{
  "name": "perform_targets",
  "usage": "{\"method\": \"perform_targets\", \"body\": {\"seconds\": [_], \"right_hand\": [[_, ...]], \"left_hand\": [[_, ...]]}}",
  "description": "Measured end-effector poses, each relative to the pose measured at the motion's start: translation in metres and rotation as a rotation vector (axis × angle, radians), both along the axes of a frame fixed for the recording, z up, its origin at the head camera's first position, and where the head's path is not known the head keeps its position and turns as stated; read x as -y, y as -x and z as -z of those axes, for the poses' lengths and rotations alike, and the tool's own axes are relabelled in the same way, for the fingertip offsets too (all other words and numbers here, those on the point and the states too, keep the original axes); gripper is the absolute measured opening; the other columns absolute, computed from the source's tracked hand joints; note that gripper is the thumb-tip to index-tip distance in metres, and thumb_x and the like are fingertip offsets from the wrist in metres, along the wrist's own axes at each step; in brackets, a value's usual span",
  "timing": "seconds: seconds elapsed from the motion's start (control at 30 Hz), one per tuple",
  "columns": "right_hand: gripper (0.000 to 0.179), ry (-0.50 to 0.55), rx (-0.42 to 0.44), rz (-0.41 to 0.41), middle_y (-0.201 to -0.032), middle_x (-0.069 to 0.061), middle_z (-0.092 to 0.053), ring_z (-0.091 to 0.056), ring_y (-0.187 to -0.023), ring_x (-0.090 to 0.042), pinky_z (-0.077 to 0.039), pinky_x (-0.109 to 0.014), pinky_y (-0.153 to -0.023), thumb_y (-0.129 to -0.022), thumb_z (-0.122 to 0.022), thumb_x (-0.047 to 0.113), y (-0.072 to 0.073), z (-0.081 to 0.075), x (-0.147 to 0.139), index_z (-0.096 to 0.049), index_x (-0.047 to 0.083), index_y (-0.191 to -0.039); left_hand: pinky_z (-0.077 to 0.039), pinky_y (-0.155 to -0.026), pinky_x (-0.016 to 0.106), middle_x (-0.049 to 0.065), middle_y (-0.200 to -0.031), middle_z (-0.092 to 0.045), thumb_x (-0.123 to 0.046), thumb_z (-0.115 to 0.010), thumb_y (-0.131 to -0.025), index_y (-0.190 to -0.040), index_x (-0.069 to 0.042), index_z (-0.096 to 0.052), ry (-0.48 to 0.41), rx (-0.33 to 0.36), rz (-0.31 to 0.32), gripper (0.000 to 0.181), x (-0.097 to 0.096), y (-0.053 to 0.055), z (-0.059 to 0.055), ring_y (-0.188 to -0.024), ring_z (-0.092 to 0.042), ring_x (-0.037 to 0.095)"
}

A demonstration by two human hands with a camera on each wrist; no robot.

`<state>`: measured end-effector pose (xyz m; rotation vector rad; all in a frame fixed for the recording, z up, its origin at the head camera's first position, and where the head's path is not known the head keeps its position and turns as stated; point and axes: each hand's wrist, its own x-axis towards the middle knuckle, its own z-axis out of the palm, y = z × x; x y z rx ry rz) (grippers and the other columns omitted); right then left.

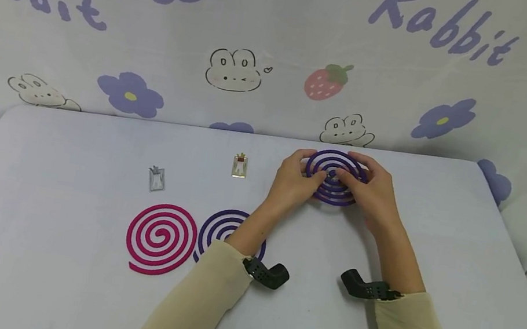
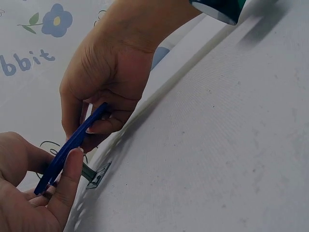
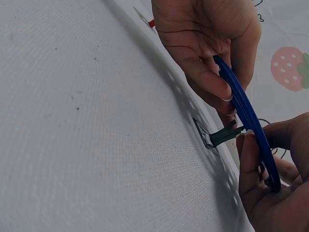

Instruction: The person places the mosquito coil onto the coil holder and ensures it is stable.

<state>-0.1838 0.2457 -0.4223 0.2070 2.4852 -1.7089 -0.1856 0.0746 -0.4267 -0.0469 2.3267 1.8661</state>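
A dark purple-blue mosquito coil [image 1: 332, 202] is held between both hands at the back right of the table. My left hand [image 1: 292, 184] grips its left side, and my right hand [image 1: 377, 195] its right, with thumbs near the centre on top and fingers around the rim. Beneath it, a small metal coil stand [image 3: 207, 137] rests on the table, its upright green tab [image 3: 227, 134] reaching toward the coil's middle. The coil [image 2: 70, 150] appears edge-on in the wrist views. Whether the tab goes through the coil cannot be told.
A pink coil [image 1: 149, 271] lies flat at centre left. Beside it, another purple coil [image 1: 236, 212] is partly covered by my left forearm. Behind them sit a silver stand [image 1: 154, 170] and a gold stand with a red tab [image 1: 241, 158]. A patterned cloth [image 1: 287, 27] hangs behind the table.
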Motion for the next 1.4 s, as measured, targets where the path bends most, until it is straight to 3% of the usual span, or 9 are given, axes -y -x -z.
{"method": "perform_targets", "body": {"seconds": [0.33,0.63,0.93,1.27,1.4], "right_hand": [[0.064,-0.028,0.004,0.003,-0.157,-0.026,-0.053,-0.052,-0.145,-0.039,-0.041,-0.055,-0.126,-0.102,-0.070,0.023,0.0014,-0.0016,-0.0013,-0.045,0.013,-0.160],[0.064,-0.033,0.009,0.006,-0.158,-0.026,-0.052,-0.051,-0.146,-0.040,-0.040,-0.056,-0.126,-0.103,-0.070,0.022,-0.0043,-0.0006,-0.0076,-0.044,0.011,-0.161],[0.066,-0.049,0.006,-0.014,-0.159,-0.028,-0.050,-0.049,-0.149,-0.041,-0.037,-0.056,-0.127,-0.102,-0.070,0.023,0.0000,-0.0018,-0.0048,-0.044,0.012,-0.161],[0.065,-0.033,-0.005,-0.027,-0.157,-0.028,-0.051,-0.051,-0.145,-0.041,-0.039,-0.056,-0.126,-0.103,-0.070,0.023,0.0017,0.0007,-0.0031,-0.043,0.012,-0.161],[0.066,-0.021,-0.004,-0.022,-0.158,-0.027,-0.051,-0.051,-0.146,-0.040,-0.038,-0.057,-0.126,-0.102,-0.070,0.022,0.0027,0.0019,-0.0025,-0.043,0.013,-0.162]], "left_hand": [[-0.052,-0.116,0.043,0.023,-0.140,-0.069,-0.013,-0.070,-0.100,-0.152,-0.008,-0.053,-0.025,0.014,-0.013,0.055,-0.0032,0.0017,0.0004,-0.129,-0.069,0.032],[-0.054,-0.113,0.043,0.024,-0.138,-0.070,-0.013,-0.069,-0.100,-0.150,-0.006,-0.054,0.005,0.005,0.016,0.053,-0.0091,-0.0008,0.0020,-0.129,-0.069,0.033],[-0.066,-0.090,0.039,0.024,-0.139,-0.069,-0.012,-0.069,-0.101,-0.152,-0.006,-0.051,-0.019,0.001,0.019,0.054,-0.0043,-0.0010,-0.0014,-0.121,-0.073,0.033],[-0.056,-0.111,0.042,0.024,-0.140,-0.069,-0.014,-0.069,-0.100,-0.151,-0.007,-0.052,0.010,-0.007,0.012,0.054,-0.0010,0.0013,0.0000,-0.128,-0.069,0.032],[-0.054,-0.113,0.043,0.022,-0.141,-0.069,-0.015,-0.070,-0.100,-0.152,-0.009,-0.052,0.008,-0.003,0.005,0.056,-0.0007,0.0019,0.0007,-0.130,-0.068,0.032]]}}
